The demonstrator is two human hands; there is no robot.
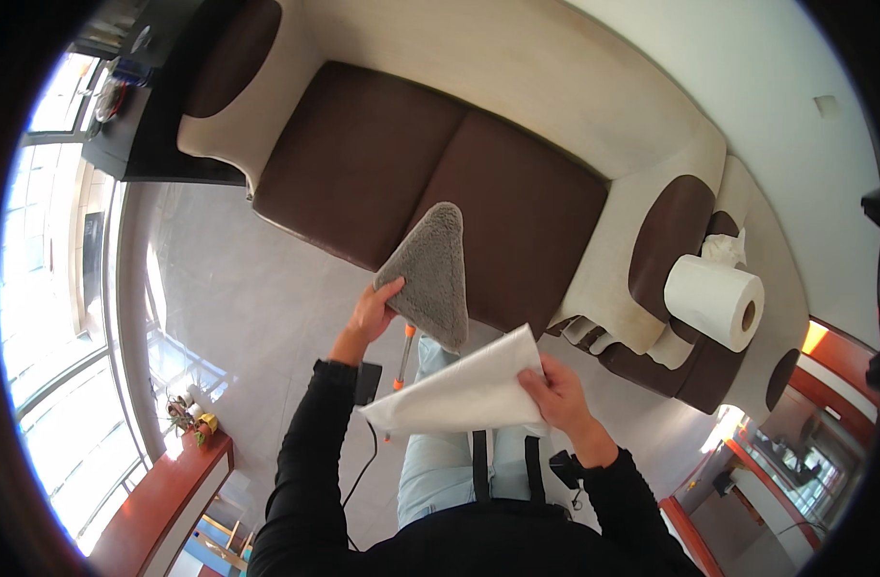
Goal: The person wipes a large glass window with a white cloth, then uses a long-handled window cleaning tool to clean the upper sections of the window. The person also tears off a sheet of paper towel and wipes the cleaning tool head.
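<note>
My left hand grips the left edge of a triangular mop head with a grey plush pad, its fluffy face turned up. Below it, an orange and grey pole runs down beside my leg. My right hand holds a folded white sheet by its right end, thumb on top; whether it is paper or thin plastic I cannot tell. The sheet tapers to a point at the left, above my thighs, just under the mop pad.
A sofa with brown leather seat cushions stands before me. A large white paper roll and a crumpled tissue lie on its right arm. At the lower left is a red-brown cabinet with small potted plants. Windows line the left.
</note>
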